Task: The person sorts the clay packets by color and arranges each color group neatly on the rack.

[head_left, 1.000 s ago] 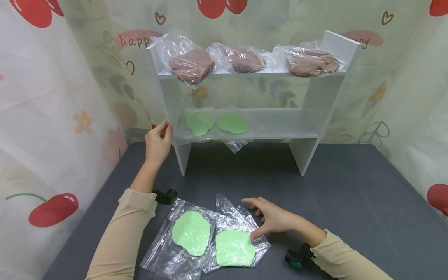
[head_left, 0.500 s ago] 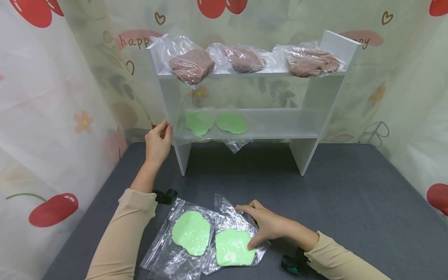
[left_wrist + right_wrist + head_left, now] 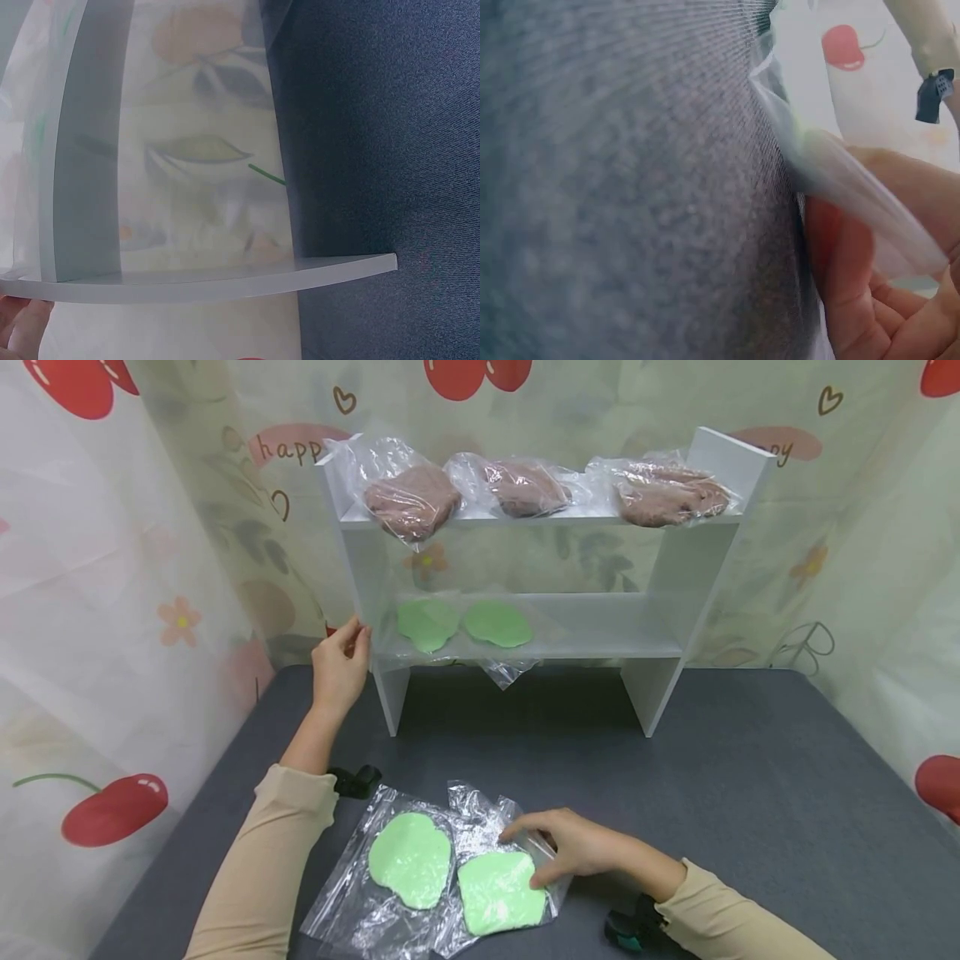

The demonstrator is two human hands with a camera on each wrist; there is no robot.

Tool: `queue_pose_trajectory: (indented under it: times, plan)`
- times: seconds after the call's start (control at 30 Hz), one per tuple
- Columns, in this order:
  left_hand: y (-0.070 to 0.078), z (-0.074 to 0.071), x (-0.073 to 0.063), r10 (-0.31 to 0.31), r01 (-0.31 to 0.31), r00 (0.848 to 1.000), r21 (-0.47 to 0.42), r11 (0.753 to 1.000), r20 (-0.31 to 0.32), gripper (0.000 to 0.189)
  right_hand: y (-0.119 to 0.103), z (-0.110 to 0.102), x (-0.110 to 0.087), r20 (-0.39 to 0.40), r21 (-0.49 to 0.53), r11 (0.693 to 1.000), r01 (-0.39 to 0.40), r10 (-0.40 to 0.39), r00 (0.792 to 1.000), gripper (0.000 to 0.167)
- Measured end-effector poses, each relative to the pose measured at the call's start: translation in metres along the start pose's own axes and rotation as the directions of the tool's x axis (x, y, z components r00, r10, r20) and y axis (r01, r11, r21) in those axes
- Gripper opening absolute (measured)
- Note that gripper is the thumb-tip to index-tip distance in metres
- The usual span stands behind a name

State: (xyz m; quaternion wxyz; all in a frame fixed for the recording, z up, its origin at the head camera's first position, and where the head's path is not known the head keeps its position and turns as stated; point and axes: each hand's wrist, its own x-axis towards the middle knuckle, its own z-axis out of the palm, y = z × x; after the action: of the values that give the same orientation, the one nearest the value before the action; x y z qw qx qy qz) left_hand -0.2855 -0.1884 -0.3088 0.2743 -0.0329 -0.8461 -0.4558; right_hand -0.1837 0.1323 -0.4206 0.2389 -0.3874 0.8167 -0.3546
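In the head view my right hand [image 3: 577, 845] pinches the right edge of a clear plastic bag holding a flat, light green, dough-like slab [image 3: 501, 893]. The right wrist view shows the thumb on one side of the bag's film [image 3: 859, 176] and curled fingers [image 3: 851, 259] on the other. To its left lies a second clear bag with a rounder green slab [image 3: 410, 860]. My left hand [image 3: 340, 662] grips the front edge of the left side panel of a white two-tier shelf [image 3: 600, 618]; in the left wrist view its fingers [image 3: 28, 326] touch the panel's outer face.
Two bagged green pieces [image 3: 498, 623] lie on the lower tier, plastic hanging over its front. Several bagged brownish-pink lumps [image 3: 412, 502] sit on the top tier. The shelf stands towards the back of the dark grey table [image 3: 750, 793], and printed cloth [image 3: 180, 568] surrounds it.
My right hand has closed on the bag's right edge, and the bag with the squarish green slab has shifted and turned slightly. My left hand has stayed on the shelf.
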Motion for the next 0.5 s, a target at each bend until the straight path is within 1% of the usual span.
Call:
queue_pose_trajectory:
  times: [0.2, 0.3, 0.43, 0.5]
  plan:
    - [-0.001, 0.0, 0.0, 0.005, -0.005, 1.0, -0.002, 1.0, 0.0, 0.04, 0.005, -0.002, -0.001, -0.018, 0.084, 0.996, 0.022, -0.021, 1.0, 0.038]
    - [-0.002, 0.0, 0.0, 0.006, -0.006, 1.0, -0.005, 1.0, 0.004, 0.04, 0.005, -0.005, -0.002, -0.044, 0.104, 0.993, 0.049, -0.044, 0.998, 0.034]
    - [-0.002, 0.0, -0.001, 0.003, -0.003, 1.0, -0.01, 1.0, 0.01, 0.04, 0.006, -0.009, -0.003, -0.095, 0.079, 0.99, 0.113, -0.106, 0.99, 0.03]
    - [-0.002, -0.001, -0.001, 0.003, -0.003, 1.0, -0.014, 1.0, 0.011, 0.041, 0.005, -0.011, -0.004, -0.115, 0.07, 0.989, 0.128, -0.12, 0.986, 0.03]
